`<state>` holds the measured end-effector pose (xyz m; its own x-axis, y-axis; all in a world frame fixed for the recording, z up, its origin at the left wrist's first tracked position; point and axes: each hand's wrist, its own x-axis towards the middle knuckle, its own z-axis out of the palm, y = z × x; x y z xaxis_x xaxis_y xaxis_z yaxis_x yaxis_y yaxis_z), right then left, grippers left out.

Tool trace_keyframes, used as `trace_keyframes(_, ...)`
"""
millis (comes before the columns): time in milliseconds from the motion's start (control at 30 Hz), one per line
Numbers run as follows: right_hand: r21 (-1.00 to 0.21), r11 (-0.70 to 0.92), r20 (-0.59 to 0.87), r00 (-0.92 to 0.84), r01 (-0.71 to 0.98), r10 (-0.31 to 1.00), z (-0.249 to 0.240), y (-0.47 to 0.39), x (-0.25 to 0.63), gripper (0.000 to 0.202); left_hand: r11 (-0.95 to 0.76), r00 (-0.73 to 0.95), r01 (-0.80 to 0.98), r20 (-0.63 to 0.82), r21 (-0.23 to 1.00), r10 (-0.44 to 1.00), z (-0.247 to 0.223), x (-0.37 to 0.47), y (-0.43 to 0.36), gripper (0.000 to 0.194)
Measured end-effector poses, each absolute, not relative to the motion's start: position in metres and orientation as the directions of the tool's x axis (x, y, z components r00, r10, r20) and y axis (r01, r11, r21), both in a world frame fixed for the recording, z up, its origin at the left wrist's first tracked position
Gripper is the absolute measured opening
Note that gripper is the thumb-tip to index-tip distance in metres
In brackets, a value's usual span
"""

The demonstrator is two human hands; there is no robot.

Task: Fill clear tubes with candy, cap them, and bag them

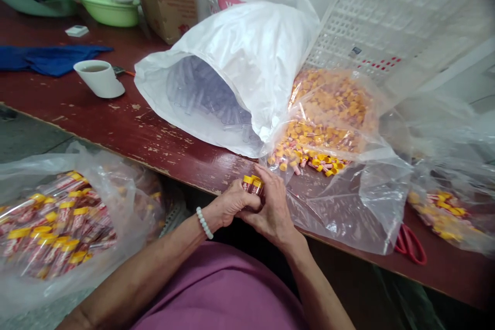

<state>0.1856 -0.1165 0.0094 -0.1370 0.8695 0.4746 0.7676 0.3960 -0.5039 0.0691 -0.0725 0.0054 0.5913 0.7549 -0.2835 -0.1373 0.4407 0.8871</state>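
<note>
Several small clear tubes with yellow caps [253, 184] stand bunched between my two hands at the table's front edge. My left hand [236, 200], with a pale bead bracelet at its wrist, is wrapped round them from the left. From the other side my right hand [274, 205] is closed against the same bunch, its fingers along the tubes. The lower ends are hidden by my hands. Just beyond, a white sack [247, 56] lies on its side, its mouth showing many clear empty tubes [209, 98]. Right of it, yellow caps with red-and-white pieces [325, 134] spill from a clear plastic bag [348, 206].
At lower left, an open plastic bag [127, 185] holds many filled, yellow-capped tubes [58, 232]. A white cup [98, 78], blue cloth [50, 59] and green basin [112, 7] are on the worn red table [127, 129]. Red-handled scissors [412, 245] lie at right near another bag [456, 211].
</note>
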Motion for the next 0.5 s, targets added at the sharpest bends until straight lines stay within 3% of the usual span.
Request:
trace_keyframes(200,-0.487,0.464,0.464,-0.231,0.74,0.855,0.005,-0.115,0.188,0.067,0.441,0.593,-0.155,-0.273,0.884,0.758,-0.003,0.067,-0.076,0.017)
trace_keyframes(367,-0.481,0.472,0.427,-0.274,0.738,0.862,0.009,-0.113,0.188,0.058,0.548,0.62,-0.23,-0.313,0.804,0.719,0.0,0.068,-0.082,0.021)
trace_keyframes(500,-0.577,0.39,0.39,-0.178,0.718,0.903,0.009,-0.117,0.186,0.083,0.608,0.607,-0.292,-0.348,0.739,0.715,0.007,0.062,-0.082,0.025)
